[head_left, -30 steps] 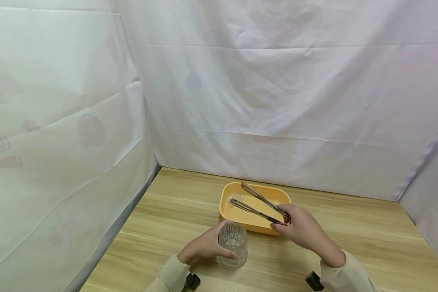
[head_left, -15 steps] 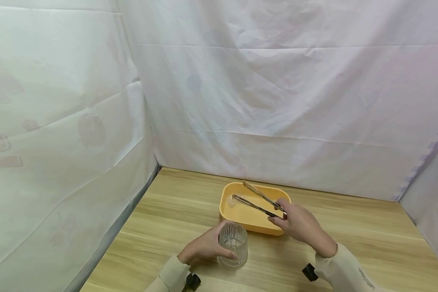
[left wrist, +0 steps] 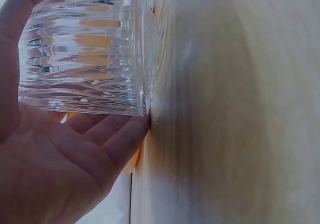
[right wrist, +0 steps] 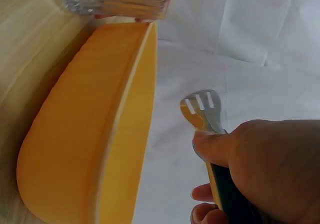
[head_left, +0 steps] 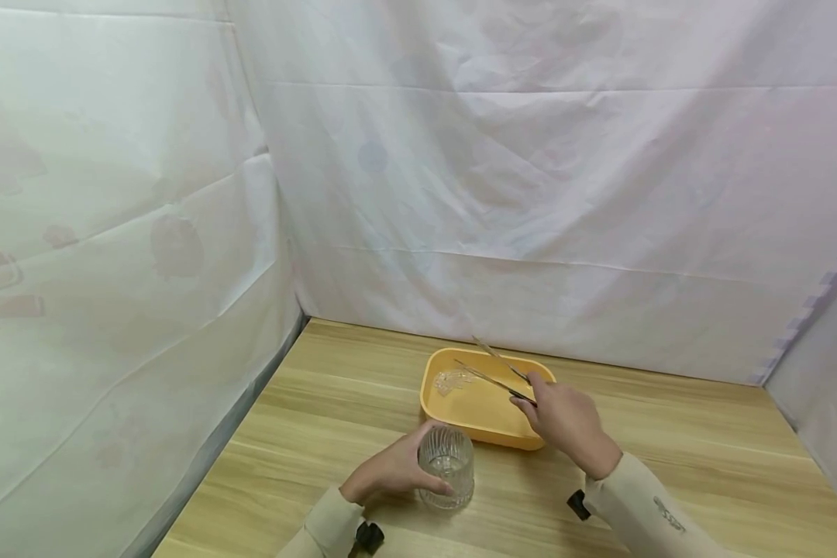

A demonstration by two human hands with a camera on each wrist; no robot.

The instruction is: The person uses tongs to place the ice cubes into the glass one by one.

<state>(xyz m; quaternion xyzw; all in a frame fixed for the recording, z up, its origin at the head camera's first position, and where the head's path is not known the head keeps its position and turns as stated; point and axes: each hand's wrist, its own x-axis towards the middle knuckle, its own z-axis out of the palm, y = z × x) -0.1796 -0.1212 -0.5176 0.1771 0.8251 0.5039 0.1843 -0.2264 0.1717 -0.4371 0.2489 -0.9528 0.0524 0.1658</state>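
My left hand [head_left: 389, 468] curls round a clear ribbed glass [head_left: 455, 484] that stands on the wooden table. In the left wrist view the fingers lie along the side of the glass [left wrist: 82, 69], close to its base. My right hand [head_left: 570, 425] grips a pair of metal tongs [head_left: 494, 379], their two arms spread apart above a yellow basin [head_left: 488, 434]. Some clear pieces [head_left: 452, 381] lie at the left end of the basin. Nothing shows between the tong tips. The right wrist view shows one slotted tong head [right wrist: 202, 107] beyond the thumb, above the basin's rim.
The basin stands behind the glass and to its right, towards the back of the wooden table [head_left: 307, 403]. White cloth [head_left: 530, 194] hangs behind the table, and more cloth [head_left: 125, 310] closes off the left side. Black wrist mounts [head_left: 370, 536] hang below both sleeves.
My right hand has moved a little to the left and back with the tongs, which have turned nearly edge-on. The clear pieces show more fully. The left hand and glass stay put.
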